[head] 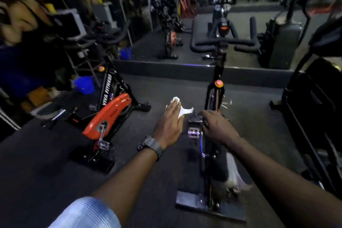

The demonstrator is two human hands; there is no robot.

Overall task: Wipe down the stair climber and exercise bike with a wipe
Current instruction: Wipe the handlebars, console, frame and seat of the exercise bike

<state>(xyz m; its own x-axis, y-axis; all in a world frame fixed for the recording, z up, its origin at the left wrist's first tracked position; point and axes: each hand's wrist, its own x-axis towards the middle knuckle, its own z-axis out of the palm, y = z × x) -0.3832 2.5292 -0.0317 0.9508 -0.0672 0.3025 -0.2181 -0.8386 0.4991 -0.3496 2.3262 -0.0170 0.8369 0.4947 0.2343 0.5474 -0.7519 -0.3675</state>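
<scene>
Left hand [171,122] holds the white wipe [182,109] in curled fingers beside the bike [215,98] — right hand [216,126] grips a part of the bike's frame, fingers curled around it.

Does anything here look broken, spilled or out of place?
Nothing stands out. Both exercise bikes stand upright on the dark floor; the left hand holds a white wipe, the right hand rests on the near bike.

White wipe [182,109], black exercise bike [215,98], orange-guarded second bike [109,114], light-blue checked sleeve [87,213], dark grey floor [157,87]
</scene>
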